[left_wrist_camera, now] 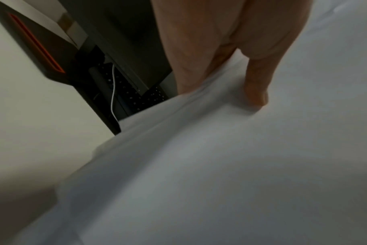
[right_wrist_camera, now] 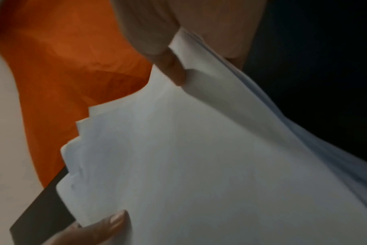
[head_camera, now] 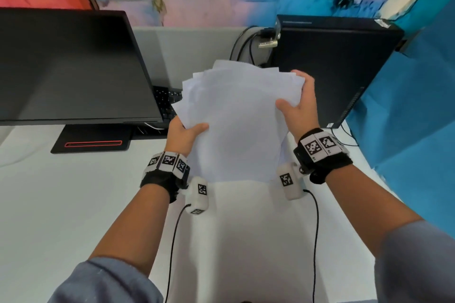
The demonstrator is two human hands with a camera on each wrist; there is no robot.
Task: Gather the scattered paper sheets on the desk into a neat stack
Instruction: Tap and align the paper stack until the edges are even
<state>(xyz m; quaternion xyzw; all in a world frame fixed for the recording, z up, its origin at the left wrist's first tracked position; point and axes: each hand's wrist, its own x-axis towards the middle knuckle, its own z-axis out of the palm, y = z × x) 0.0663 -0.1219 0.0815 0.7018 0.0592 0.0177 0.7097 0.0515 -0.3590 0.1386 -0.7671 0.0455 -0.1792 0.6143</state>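
Sheets: paper sheets bunched at centre of the head view, lifted off the desk, bottom edge near the desktop.
Left hand: left hand at the bundle's lower left edge, thumb on the front, fingers behind, clamped on the sheets.
Right hand: right hand at the upper right edge, thumb in front, fingers curled round the edge.
Alignment: top corners fanned and stepped, plain in the right wrist view.
Done: gathering, apparently; no loose sheets visible on the desk.
Left: squaring the edges, likely by tapping; laying the stack down.
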